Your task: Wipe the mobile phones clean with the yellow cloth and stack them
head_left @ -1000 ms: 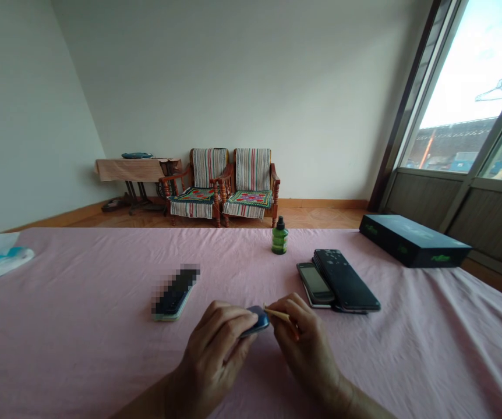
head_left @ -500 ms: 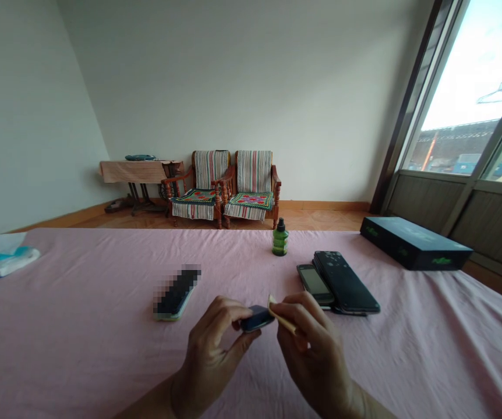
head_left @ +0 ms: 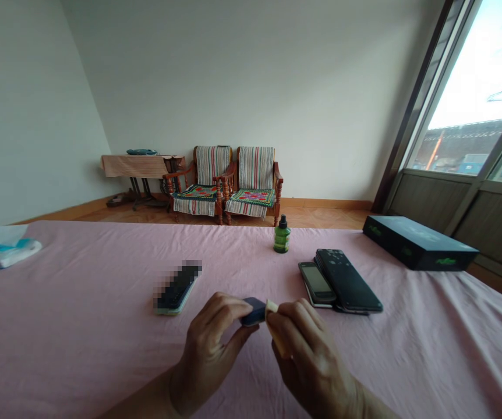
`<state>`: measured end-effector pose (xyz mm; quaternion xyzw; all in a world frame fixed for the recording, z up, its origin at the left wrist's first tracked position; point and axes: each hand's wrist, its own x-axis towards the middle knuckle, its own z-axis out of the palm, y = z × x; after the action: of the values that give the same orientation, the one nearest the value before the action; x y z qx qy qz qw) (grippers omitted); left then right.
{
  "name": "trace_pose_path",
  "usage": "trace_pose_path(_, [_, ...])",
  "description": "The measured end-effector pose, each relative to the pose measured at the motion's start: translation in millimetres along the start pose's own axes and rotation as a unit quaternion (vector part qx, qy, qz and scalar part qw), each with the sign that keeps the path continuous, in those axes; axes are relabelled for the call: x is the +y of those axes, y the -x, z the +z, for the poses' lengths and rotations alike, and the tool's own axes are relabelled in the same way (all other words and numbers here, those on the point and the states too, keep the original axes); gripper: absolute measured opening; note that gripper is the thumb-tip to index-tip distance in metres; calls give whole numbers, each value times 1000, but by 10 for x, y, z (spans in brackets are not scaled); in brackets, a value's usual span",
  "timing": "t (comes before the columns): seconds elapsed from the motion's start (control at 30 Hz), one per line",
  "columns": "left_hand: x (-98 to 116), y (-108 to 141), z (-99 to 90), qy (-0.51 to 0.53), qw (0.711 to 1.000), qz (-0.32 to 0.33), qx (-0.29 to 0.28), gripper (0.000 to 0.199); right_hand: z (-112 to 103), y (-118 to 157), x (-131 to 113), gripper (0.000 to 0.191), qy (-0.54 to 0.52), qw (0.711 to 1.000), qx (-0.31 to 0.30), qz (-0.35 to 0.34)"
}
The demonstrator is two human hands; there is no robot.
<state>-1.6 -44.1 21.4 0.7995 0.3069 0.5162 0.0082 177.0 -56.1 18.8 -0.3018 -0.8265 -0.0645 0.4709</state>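
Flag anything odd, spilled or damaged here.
The phone beyond the left hand looks odd: blocky pixelation covers most of it, masking its details. No spill or damage stands out; the green bottle stands upright.

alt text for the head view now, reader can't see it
A person's left-hand grip holds a small dark blue object while the right-hand grip holds a pale yellow piece at its end, above a pink cloth. Beyond are phone-like devices, a green bottle and a black box, with two armchairs farther back.
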Motion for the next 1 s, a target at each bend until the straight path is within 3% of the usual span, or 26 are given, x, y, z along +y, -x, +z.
trace_pose_path(0.2, [3,11,-20,-40,999,33,4,15,63,71,10,33,-8,1000,1,-24])
trace_pose_path(0.47, [-6,-6,-31,-50,998,28,6,15,52,16,-24,29,-12,999,33,5])
trace_pose_path(0.63, [-2,-7,-24,-50,998,33,1,12,48,15,-55,24,-23,1000,5,12])
trace_pose_path(1.0, [-78,63,6,-41,999,16,-11,13,73,14,-61,24,-32,999,13,12])
